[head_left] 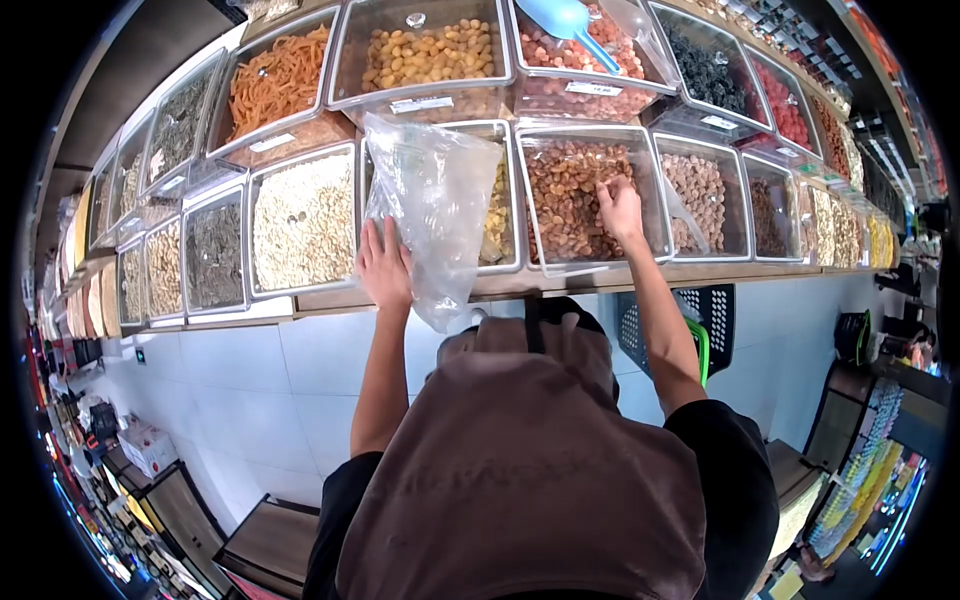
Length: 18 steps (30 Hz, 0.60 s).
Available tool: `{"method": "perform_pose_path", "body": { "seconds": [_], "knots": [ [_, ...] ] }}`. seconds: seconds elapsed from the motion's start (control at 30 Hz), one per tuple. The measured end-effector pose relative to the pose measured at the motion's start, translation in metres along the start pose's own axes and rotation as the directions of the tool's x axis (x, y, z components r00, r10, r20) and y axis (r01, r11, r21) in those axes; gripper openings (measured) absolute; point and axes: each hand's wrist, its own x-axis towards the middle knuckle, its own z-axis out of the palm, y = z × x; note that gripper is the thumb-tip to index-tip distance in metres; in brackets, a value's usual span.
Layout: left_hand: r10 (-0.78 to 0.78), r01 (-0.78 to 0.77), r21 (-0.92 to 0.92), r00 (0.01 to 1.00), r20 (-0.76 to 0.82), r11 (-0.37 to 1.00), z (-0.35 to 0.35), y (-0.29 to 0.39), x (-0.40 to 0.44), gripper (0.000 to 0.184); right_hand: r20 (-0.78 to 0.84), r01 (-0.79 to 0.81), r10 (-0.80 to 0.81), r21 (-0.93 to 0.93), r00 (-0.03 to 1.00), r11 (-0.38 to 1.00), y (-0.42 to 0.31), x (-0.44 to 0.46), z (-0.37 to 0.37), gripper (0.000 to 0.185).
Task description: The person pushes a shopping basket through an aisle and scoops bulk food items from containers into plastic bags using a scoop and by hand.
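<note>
A clear plastic bag (pixel 440 215) hangs over the front of a bin of yellowish pieces (pixel 496 215), partly covering it. At the bag's left edge is my left hand (pixel 385 268), fingers pointing up and the thumb side against the plastic, gripping it. My right hand (pixel 622 212) is closed over a bin of brown dried fruit (pixel 570 185). Its fingertips pinch near the middle of the bin's clear lid (pixel 600 267), where other lids have a knob; the knob itself is hidden. That lid looks slightly askew on its bin.
Lidded bins stand in two rows, among them pale seeds (pixel 300 225), orange strips (pixel 280 80) and yellow fruit (pixel 430 55). A blue scoop (pixel 568 30) lies at the upper row. A black shopping basket (pixel 715 325) with a green handle is on the floor at the right.
</note>
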Motion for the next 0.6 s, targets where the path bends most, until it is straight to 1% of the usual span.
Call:
{"method": "perform_pose_path", "body": {
  "seconds": [0.03,0.1,0.13,0.17,0.27,0.37,0.4,0.47,0.5,0.57,0.6],
  "knots": [
    [0.008,-0.008,-0.005,1.0,-0.009,1.0,-0.002,0.0,0.002,0.059,0.013,-0.062,0.062,0.019,0.998,0.998,-0.02,-0.008,-0.005,0.028],
    [-0.008,0.008,-0.037,1.0,0.004,0.999,-0.003,0.002,0.001,0.059,-0.059,0.125,-0.129,-0.062,0.99,0.99,0.011,0.005,0.007,0.027],
    [-0.011,0.011,-0.033,1.0,0.006,0.999,0.001,0.001,0.0,0.059,-0.057,-0.004,0.01,0.106,0.998,0.994,-0.021,-0.009,0.004,0.024],
    [-0.001,0.0,-0.044,1.0,-0.015,0.999,0.002,0.002,0.007,0.059,-0.082,-0.032,0.046,0.167,0.996,0.985,-0.028,-0.009,0.008,0.022],
    [-0.044,0.048,-0.063,0.997,0.068,0.997,-0.006,0.003,0.004,0.062,-0.135,-0.043,0.071,0.2,0.988,0.979,-0.033,-0.004,0.019,0.022],
    [-0.03,0.032,-0.031,0.999,0.042,0.999,-0.009,0.005,0.005,0.062,-0.181,-0.095,0.128,0.182,0.975,0.979,-0.039,-0.012,0.027,0.02],
    [-0.019,0.02,-0.08,1.0,0.02,0.997,-0.009,0.004,0.003,0.063,-0.227,-0.076,0.117,0.181,0.967,0.981,-0.039,-0.013,0.029,0.02],
    [-0.007,0.009,-0.087,1.0,0.015,0.996,-0.01,0.002,0.0,0.063,-0.311,-0.041,0.107,0.21,0.944,0.977,-0.03,-0.011,0.035,0.02],
    [-0.009,0.008,-0.091,1.0,-0.009,0.996,-0.009,0.004,0.002,0.063,-0.318,-0.034,0.098,0.199,0.943,0.979,-0.026,-0.012,0.035,0.02],
    [-0.015,0.013,-0.093,1.0,-0.025,0.996,-0.008,0.005,0.004,0.064,-0.344,-0.092,0.194,0.292,0.918,0.952,-0.024,-0.013,0.034,0.021],
    [-0.019,0.017,-0.094,1.0,-0.02,0.995,-0.008,0.005,0.004,0.064,-0.343,-0.103,0.208,0.301,0.916,0.948,-0.023,-0.013,0.033,0.022]
  ]
}}
